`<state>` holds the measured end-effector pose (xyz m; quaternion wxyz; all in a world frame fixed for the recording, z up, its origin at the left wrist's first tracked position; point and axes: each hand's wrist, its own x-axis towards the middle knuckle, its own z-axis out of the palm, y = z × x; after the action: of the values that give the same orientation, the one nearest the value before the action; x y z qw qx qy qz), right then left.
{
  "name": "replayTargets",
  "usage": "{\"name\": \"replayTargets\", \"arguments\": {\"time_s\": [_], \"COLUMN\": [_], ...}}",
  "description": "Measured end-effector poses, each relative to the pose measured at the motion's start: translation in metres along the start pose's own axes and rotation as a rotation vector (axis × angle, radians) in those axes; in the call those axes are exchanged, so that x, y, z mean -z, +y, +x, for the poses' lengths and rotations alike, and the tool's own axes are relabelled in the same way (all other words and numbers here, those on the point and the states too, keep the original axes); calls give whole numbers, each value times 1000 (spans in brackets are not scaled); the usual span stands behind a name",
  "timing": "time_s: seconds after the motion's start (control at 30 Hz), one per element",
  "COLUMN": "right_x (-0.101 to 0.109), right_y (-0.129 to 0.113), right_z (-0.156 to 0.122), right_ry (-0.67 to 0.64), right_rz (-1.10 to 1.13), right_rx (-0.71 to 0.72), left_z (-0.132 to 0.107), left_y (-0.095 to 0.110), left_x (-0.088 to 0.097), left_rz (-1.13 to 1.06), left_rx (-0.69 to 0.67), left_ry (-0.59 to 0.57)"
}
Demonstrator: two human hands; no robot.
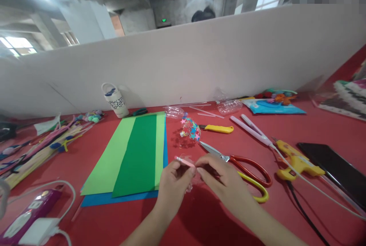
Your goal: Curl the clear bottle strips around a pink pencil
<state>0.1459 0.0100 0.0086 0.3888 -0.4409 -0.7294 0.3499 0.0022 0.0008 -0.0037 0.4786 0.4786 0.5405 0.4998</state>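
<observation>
My left hand (pixel 173 185) and my right hand (pixel 219 175) meet just above the red table (pixel 200 219), fingertips pinched together. Between them is a short pink stick (pixel 184 160) and a small clear plastic piece that I can hardly make out. The left fingers pinch the pink stick; the right fingers close on the clear piece beside it. Just beyond the hands lies a clear plastic piece covered in coloured star stickers (pixel 191 130). Red-and-yellow scissors (pixel 243 168) lie right next to my right hand.
Green and blue paper sheets (pixel 134 158) lie left of the hands. A yellow utility knife (pixel 217 128), glue sticks (pixel 206 112), a pink tool (pixel 251 128), a yellow glue gun (pixel 296 160), a black phone (pixel 337 170) sit right. Pipe cleaners (pixel 42 147) and a power strip (pixel 31 211) lie left. A white partition (pixel 200 59) stands behind.
</observation>
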Motion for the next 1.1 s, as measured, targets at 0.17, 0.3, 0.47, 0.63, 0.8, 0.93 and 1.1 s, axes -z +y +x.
{"name": "replayTargets", "arguments": {"time_s": [0.17, 0.3, 0.47, 0.63, 0.8, 0.93, 1.1], "right_x": [-3, -5, -6, -6, -5, -3, -4], "right_y": [0, 3, 7, 8, 6, 2, 1], "right_z": [-1, 1, 4, 9, 17, 24, 24], "right_ry": [8, 11, 17, 49, 73, 77, 86], "right_rz": [44, 93, 74, -26, -111, -155, -171], "right_rx": [-72, -104, -99, -42, -4, 26, 61], "left_z": [-1, -2, -1, 5, 11, 16, 18], "left_y": [-6, -12, -11, -7, -1, 6, 7], "left_x": [-1, -1, -1, -2, -3, -3, -3], "left_rz": [60, 96, 137, 69, -26, -55, -56], "left_rx": [-11, -72, -121, 29, 99, 92, 60], "left_ry": [-20, -8, -42, -92, -119, -119, -61]}}
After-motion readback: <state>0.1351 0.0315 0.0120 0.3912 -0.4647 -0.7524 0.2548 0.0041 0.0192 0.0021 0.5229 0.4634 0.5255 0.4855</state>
